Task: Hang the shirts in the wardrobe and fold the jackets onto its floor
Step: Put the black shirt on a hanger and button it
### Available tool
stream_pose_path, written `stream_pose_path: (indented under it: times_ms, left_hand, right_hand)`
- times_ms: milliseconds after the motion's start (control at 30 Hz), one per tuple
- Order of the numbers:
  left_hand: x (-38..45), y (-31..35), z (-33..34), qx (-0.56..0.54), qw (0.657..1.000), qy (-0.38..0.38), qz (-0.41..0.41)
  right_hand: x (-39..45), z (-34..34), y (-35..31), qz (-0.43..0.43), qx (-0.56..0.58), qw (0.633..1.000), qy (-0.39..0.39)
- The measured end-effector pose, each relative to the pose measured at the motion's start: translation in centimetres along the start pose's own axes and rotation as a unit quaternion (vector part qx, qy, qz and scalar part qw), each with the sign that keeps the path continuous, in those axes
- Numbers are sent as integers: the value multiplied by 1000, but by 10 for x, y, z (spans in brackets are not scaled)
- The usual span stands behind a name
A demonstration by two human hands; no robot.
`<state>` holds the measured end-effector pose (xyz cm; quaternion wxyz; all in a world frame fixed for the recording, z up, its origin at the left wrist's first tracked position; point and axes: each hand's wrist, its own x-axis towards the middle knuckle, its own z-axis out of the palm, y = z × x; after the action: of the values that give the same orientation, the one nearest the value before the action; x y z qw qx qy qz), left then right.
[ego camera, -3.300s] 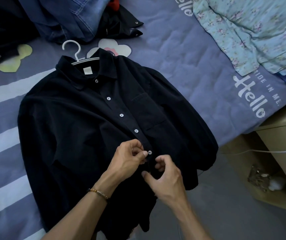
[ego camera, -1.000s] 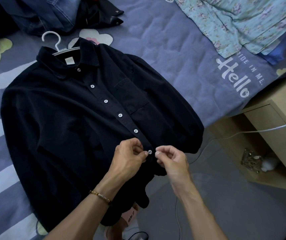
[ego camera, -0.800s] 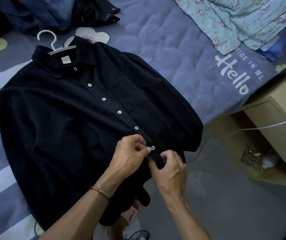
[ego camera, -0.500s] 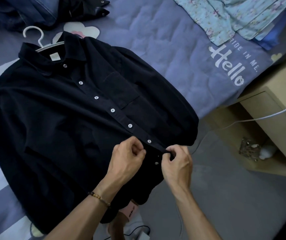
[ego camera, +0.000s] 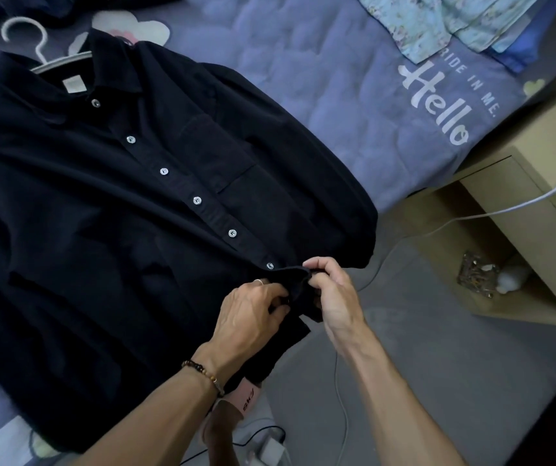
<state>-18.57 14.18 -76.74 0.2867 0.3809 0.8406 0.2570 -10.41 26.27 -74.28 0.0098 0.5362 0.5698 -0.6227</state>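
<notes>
Head view: our left hand [ego camera: 253, 314] and right hand [ego camera: 332, 294] pinch the dark shirt [ego camera: 118, 230] at its lowest button (six fastened, hanging undone) at lower centre.

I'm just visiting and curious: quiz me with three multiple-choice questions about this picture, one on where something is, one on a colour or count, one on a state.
1. Where does the dark shirt lie?
A. on the bed
B. in a drawer
C. on a chair

2. What colour is the hanger?
A. red
B. white
C. black

3. What are the left hand and right hand doing?
A. resting open
B. pinching the shirt's lower front
C. holding the hanger

Answers: 1 A, it is spread over the bedspread. 2 B, its hook is pale white. 3 B, the fingers of both grip the fabric.
</notes>
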Motion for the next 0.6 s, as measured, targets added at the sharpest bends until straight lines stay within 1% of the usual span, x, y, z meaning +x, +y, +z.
stream_pose_path:
  times_ms: [100,167,233,333,400,467,533,600]
  left_hand:
    - [1,-1,3,25,1000,6,14]
    - [2,-3,4,33,999,6,26]
    - [2,-8,2,26,999,-8,33]
    - [-4,-15,-4,-16,999,-35,16]
    - [-11,-15,-11,-66,997,-30,-14]
    - [-17,-13,-20,-140,987,-22,-71]
    - [-21,-12,-28,-211,966,-8,-150]
    - [-24,-13,-35,-249,946,4,-206]
  right_hand:
    - [-2,0,0,-7,31,999,-18]
    - [-2,0,0,-29,33,999,-16]
    - [0,1,1,-71,-22,997,2]
    - [-1,6,3,-127,-160,978,30]
    - [-6,8,2,-173,-194,965,45]
    - [-17,12,3,-232,-202,948,77]
    - [-30,16,8,-294,-244,917,113]
    - [-38,20,16,-328,-325,873,156]
